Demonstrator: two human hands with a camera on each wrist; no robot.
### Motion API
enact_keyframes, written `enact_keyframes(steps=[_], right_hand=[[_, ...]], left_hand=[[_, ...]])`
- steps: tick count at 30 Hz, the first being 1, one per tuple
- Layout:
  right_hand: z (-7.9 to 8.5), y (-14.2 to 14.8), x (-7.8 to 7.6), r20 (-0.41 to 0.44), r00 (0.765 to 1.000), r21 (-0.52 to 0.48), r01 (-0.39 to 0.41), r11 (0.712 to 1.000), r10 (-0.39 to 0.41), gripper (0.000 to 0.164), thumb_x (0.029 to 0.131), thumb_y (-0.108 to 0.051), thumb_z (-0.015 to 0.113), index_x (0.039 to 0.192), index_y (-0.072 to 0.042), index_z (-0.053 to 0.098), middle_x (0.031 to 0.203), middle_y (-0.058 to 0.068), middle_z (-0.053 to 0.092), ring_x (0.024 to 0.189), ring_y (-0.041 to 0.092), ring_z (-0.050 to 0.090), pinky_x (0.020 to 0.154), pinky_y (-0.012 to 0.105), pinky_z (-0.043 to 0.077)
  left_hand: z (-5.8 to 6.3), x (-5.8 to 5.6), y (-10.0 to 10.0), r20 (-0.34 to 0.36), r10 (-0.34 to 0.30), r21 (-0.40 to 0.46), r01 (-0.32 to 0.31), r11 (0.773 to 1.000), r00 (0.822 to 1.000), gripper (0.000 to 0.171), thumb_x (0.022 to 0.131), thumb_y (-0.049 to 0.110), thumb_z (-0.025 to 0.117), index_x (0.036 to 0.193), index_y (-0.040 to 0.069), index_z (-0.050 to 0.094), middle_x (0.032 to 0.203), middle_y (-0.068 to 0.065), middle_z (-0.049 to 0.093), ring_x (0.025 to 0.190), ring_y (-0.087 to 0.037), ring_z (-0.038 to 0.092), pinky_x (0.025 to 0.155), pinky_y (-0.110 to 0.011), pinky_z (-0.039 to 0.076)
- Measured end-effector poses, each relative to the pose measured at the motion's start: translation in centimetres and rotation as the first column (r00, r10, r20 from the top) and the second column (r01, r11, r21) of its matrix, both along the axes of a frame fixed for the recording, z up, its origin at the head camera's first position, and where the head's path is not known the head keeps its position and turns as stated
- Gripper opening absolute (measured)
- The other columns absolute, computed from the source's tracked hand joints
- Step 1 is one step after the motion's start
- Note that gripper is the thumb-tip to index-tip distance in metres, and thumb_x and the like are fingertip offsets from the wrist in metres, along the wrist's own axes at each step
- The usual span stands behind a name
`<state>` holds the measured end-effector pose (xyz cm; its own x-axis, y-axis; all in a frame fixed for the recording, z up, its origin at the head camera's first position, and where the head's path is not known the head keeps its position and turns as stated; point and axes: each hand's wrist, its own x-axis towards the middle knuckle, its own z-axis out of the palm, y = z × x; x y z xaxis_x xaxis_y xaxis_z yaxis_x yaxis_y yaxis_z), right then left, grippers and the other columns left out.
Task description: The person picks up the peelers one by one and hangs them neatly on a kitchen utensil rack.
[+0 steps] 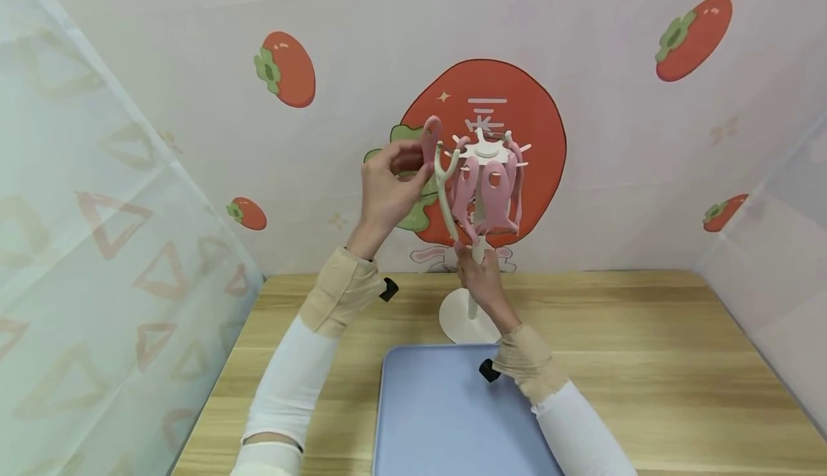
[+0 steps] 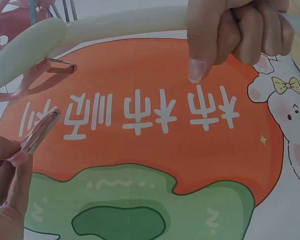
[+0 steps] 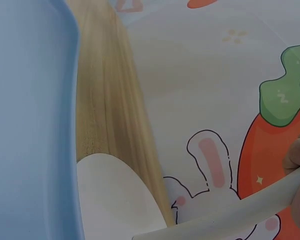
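Observation:
A white stand with a hooked top [image 1: 486,151] carries several pink peelers [image 1: 497,196] hanging round it. My left hand [image 1: 393,182] pinches a pink peeler [image 1: 431,138] between thumb and fingers, left of the hooks. Its metal strip faces the camera beside the fingertips [image 2: 5,150] in the left wrist view. A cream Y-shaped peeler [image 1: 444,189] hangs at the left side of the rack, handle downward. My right hand [image 1: 481,275] grips the stand's pole [image 3: 230,210] below the peelers, fingers wrapped round it. The round white base [image 3: 117,200] stands on the table.
A blue tray [image 1: 452,418] lies on the wooden table [image 1: 646,361] in front of the base, under the right forearm. Behind the stand rises a white backdrop [image 1: 614,138] printed with persimmons. A patterned curtain [image 1: 84,282] borders the left side.

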<state>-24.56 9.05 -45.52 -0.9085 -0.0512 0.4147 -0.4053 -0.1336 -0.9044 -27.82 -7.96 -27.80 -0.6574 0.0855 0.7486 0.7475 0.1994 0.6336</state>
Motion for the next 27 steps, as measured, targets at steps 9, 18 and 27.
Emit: enact_keyframes(steps=[9,18,27], right_hand=[[-0.2,-0.1,-0.2,-0.002,1.0,-0.007,-0.003,1.0,0.003,0.057,0.107,-0.026,0.054,0.06,0.003,0.041,0.045,-0.006,0.035,0.037,0.007,0.031,0.037,0.023,0.025],[-0.3,-0.2,-0.1,-0.04,0.999,0.006,-0.009,1.0,0.009,0.058,0.108,-0.025,0.051,0.057,0.002,0.04,0.044,-0.007,0.034,0.036,0.007,0.03,0.036,0.025,0.022],[-0.2,-0.1,-0.2,-0.042,0.999,-0.025,-0.011,1.0,0.01,0.056,0.107,-0.015,0.049,0.056,0.006,0.038,0.044,-0.008,0.033,0.035,0.005,0.028,0.036,0.023,0.021]], left_hand=[[0.3,-0.8,1.6,0.031,-0.011,0.021,0.01,1.0,0.999,0.028,0.083,0.007,0.083,0.108,-0.003,0.076,0.097,-0.016,0.078,0.088,-0.023,0.077,0.073,-0.043,0.063],[-0.1,-1.0,2.9,0.049,0.013,-0.003,-0.013,1.0,0.999,0.021,0.085,0.0,0.079,0.106,-0.005,0.078,0.097,-0.021,0.077,0.088,-0.03,0.076,0.084,-0.038,0.061],[0.1,-1.3,3.8,0.095,-0.013,0.01,0.012,1.0,0.995,0.022,0.084,-0.001,0.079,0.106,-0.007,0.078,0.1,-0.023,0.077,0.092,-0.033,0.076,0.087,-0.04,0.06]])
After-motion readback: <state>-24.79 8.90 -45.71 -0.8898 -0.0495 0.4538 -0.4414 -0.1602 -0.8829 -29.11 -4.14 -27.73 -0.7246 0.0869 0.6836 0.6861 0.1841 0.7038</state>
